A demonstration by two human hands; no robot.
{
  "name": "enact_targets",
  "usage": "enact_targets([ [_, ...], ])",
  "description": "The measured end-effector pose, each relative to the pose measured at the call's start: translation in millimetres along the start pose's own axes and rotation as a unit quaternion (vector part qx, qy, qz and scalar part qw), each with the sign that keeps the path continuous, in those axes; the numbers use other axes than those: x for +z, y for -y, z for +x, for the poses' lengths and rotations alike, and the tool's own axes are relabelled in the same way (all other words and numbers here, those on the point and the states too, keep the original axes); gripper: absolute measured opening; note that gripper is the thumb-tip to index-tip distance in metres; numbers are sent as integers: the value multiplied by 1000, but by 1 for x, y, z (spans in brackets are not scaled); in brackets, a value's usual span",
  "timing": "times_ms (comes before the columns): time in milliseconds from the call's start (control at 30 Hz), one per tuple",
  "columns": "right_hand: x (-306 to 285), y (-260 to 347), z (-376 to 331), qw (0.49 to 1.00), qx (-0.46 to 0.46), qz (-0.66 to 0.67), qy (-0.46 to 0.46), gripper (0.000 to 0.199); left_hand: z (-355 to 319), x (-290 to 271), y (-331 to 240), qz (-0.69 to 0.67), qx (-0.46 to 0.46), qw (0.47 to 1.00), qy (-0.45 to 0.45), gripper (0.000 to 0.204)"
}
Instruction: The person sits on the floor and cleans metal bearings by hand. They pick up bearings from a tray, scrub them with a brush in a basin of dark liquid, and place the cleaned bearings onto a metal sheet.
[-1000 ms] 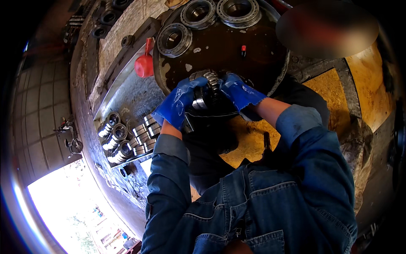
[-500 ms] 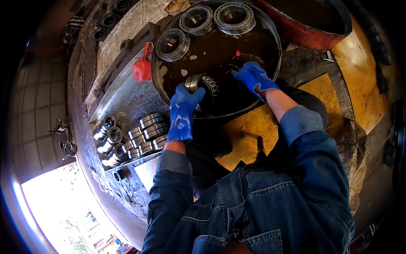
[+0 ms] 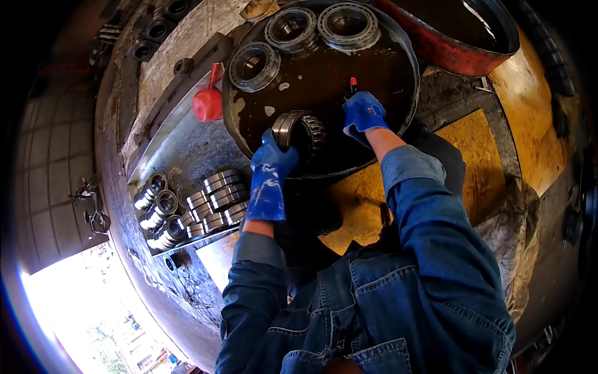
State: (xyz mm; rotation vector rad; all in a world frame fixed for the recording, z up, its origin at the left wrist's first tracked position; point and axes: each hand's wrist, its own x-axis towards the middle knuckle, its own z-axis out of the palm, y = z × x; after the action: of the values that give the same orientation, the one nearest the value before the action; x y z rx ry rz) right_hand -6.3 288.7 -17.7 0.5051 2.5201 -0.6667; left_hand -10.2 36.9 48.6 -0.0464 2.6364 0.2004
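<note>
Your left hand [image 3: 272, 168], in a blue glove, has its fingers wrapped around a roller bearing [image 3: 300, 131], holding it on edge at the near rim of the round black wash pan [image 3: 405, 75], just over the dark oily liquid. Your right hand [image 3: 363, 115], also blue-gloved, is closed around a small tool with a red tip [image 3: 352, 82]; only the tip and a short dark neck show above the fist, so I can't tell what kind of tool it is. That hand sits inside the pan, right of the held bearing and close to it, not touching it as far as I can see. Three more bearings lie flat at the far side of the pan: one at the far left [image 3: 253, 66], one far centre [image 3: 291, 28], one just right of that [image 3: 347, 25], the last two nearly touching. A red funnel [image 3: 208, 103] lies just outside the pan's left rim on the grey metal bench. Further left of the pan and nearer you, a metal tray [image 3: 205, 240] holds rows of stacked bearing rings and races [image 3: 215, 199], packed side by side. A red tub [image 3: 464, 53] overlaps the pan's far right rim. Yellow sheet [image 3: 479, 162] lies under the pan's near right side. Both sleeves are blue denim.
</note>
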Motion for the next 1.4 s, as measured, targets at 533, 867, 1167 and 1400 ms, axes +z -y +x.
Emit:
enact_targets([
  [533, -42, 62, -68, 822, -159, 545, 44, 34, 89, 30, 83, -157, 100, 983, 7, 92],
  [867, -32, 53, -50, 966, -29, 258, -15, 45, 111, 47, 112, -238, 118, 964, 17, 89],
  [1167, -54, 42, -63, 902, -163, 399, 1, 47, 81, 36, 74, -211, 99, 972, -16, 64],
  [1400, -45, 43, -28, 939, -88, 328, 53, 43, 81, 35, 97, -285, 107, 952, 4, 77],
])
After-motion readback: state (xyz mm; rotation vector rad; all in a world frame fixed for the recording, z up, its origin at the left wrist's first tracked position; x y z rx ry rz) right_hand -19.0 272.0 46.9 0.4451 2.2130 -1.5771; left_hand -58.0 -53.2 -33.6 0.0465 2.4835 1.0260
